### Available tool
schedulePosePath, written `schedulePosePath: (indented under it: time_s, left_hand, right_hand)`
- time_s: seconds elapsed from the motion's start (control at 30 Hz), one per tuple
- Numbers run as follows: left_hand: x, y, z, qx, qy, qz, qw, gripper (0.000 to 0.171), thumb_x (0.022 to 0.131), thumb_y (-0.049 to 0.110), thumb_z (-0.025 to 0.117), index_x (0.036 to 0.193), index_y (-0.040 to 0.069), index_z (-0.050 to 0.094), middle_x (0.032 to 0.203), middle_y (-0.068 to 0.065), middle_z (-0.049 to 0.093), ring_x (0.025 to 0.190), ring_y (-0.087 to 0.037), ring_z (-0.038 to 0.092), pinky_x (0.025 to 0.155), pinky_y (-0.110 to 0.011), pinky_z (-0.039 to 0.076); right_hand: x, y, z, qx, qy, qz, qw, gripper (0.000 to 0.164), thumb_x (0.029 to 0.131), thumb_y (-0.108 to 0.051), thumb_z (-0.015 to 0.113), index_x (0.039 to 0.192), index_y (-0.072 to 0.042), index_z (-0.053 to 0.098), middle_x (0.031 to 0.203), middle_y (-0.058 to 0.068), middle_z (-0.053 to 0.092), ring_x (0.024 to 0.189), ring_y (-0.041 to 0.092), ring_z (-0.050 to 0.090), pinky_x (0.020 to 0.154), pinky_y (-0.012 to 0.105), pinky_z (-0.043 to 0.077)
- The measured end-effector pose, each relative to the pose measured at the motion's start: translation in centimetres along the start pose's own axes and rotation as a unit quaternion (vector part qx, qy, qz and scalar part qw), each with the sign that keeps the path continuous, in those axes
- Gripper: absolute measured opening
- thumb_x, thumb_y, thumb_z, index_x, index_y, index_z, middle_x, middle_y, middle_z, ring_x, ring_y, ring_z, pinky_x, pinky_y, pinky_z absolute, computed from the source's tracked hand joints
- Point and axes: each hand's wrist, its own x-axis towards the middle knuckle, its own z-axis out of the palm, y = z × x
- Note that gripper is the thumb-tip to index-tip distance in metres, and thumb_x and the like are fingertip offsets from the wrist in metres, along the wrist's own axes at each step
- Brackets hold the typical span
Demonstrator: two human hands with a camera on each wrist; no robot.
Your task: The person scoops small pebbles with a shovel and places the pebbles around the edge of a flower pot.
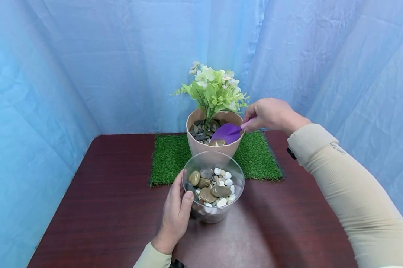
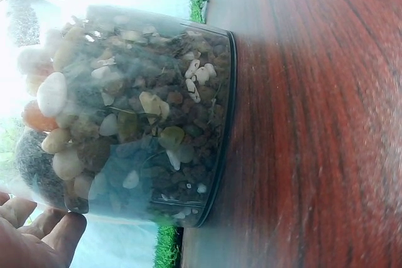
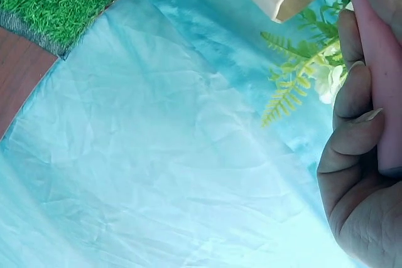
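Note:
My right hand (image 1: 271, 113) grips the pink handle (image 3: 380, 73) of a small garden trowel. Its purple blade (image 1: 226, 133) is tilted inside the beige flowerpot (image 1: 213, 150), with a large brown stone (image 1: 217, 142) at its lower edge. Dark pebbles (image 1: 198, 130) surround the stems of a white-flowered plant (image 1: 215, 89) in the pot. In front stands a clear container (image 1: 206, 217) of white pebbles and larger brown stones. My left hand (image 1: 176, 214) holds its left side, thumb near the rim. The left wrist view shows fingertips (image 2: 66, 233) against its wall, with gravel layers (image 2: 144, 111) visible through it.
The flowerpot rests on a green artificial grass mat (image 1: 169, 158) toward the table's back edge. Dark reddish wood makes up the tabletop (image 1: 104, 208). Blue cloth curtains (image 1: 121, 67) hang behind it and at both sides. The container stands close before the pot.

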Motion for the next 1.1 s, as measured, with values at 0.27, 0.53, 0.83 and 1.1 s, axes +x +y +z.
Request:
schedulePosePath:
  time_s: [0.27, 0.53, 0.83, 1.1]
  left_hand:
    - [0.0, -0.1, 0.0, 0.003, -0.001, 0.002, 1.0000, 0.064, 0.105, 0.002, 0.048, 0.165, 0.009, 0.027, 0.164, -0.012, 0.040, 0.146, -0.032, 0.048, 0.120, -0.032, 0.042]
    - [-0.1, 0.0, -0.1, -0.001, -0.004, -0.002, 1.0000, 0.064, 0.106, 0.004, 0.047, 0.166, 0.013, 0.027, 0.165, -0.010, 0.039, 0.148, -0.031, 0.046, 0.120, -0.029, 0.040]
    - [-0.1, 0.0, 0.0, 0.000, -0.002, -0.001, 1.0000, 0.065, 0.106, 0.004, 0.047, 0.166, 0.017, 0.026, 0.165, -0.010, 0.039, 0.148, -0.031, 0.046, 0.120, -0.029, 0.040]
    - [-0.1, 0.0, 0.0, 0.013, 0.004, 0.002, 0.9999, 0.065, 0.105, 0.003, 0.048, 0.166, 0.015, 0.027, 0.164, -0.010, 0.040, 0.146, -0.031, 0.049, 0.120, -0.031, 0.041]
  right_hand:
    - [-0.8, 0.0, -0.4, -0.028, 0.034, 0.004, 0.999, 0.015, 0.090, -0.049, 0.079, 0.100, -0.038, 0.079, 0.099, -0.014, 0.077, 0.092, 0.015, 0.069, 0.074, 0.045, 0.053]
    - [-1.5, -0.4, -0.8, -0.015, 0.063, 0.009, 0.998, 0.014, 0.090, -0.046, 0.080, 0.101, -0.038, 0.080, 0.098, -0.012, 0.078, 0.094, 0.016, 0.070, 0.073, 0.046, 0.051]
    - [-1.9, -0.7, 0.0, -0.005, 0.063, 0.007, 0.998, 0.010, 0.091, -0.045, 0.080, 0.098, -0.038, 0.079, 0.090, -0.016, 0.076, 0.085, 0.013, 0.068, 0.068, 0.041, 0.050]
    - [-2.7, -0.8, 0.4, -0.001, 0.079, -0.001, 0.997, 0.010, 0.092, -0.046, 0.079, 0.097, -0.038, 0.077, 0.088, -0.016, 0.075, 0.083, 0.012, 0.067, 0.070, 0.040, 0.051]
